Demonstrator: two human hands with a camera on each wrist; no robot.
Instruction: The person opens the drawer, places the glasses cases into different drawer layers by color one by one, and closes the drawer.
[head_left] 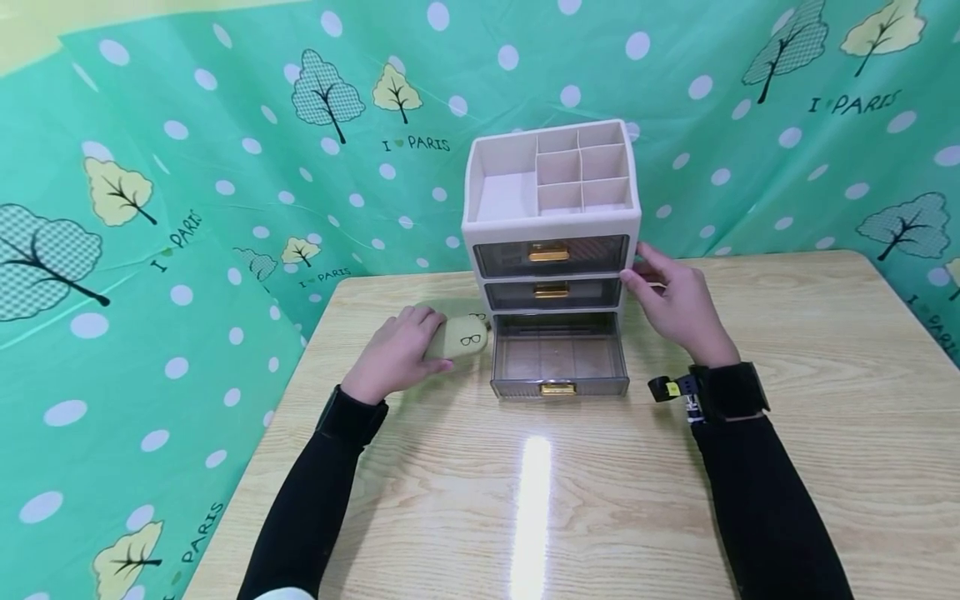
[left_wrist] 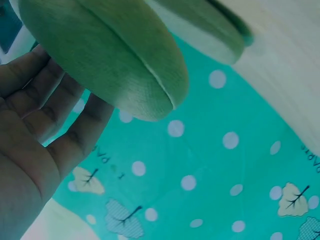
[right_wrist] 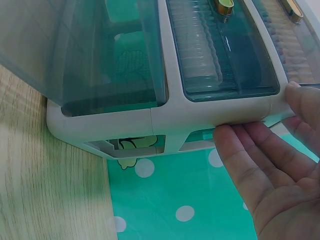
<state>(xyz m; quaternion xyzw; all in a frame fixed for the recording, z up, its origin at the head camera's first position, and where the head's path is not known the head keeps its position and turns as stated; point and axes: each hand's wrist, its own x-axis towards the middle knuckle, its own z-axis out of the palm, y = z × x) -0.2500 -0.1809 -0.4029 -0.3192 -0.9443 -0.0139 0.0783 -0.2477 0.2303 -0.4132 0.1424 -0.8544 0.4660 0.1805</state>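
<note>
My left hand (head_left: 401,350) grips a pale green glasses case (head_left: 461,337) printed with black spectacles, close to the left side of a white drawer organizer (head_left: 551,221). In the left wrist view the rounded case (left_wrist: 115,55) shows a long seam, with the fingers along its far side. Another green case (left_wrist: 210,35) is just beyond it. My right hand (head_left: 675,300) touches the organizer's right side, its thumb at the front edge and its fingertips on the side wall. The bottom drawer (head_left: 558,354), smoky and see-through, is pulled out with nothing visible inside; the upper two are closed.
The organizer's top has several white compartments (head_left: 582,167). It stands near the back of a wood-grain table (head_left: 420,467). A green dotted cloth (head_left: 247,167) hangs behind and to the left. A wrist camera (head_left: 663,388) sticks out from the right cuff.
</note>
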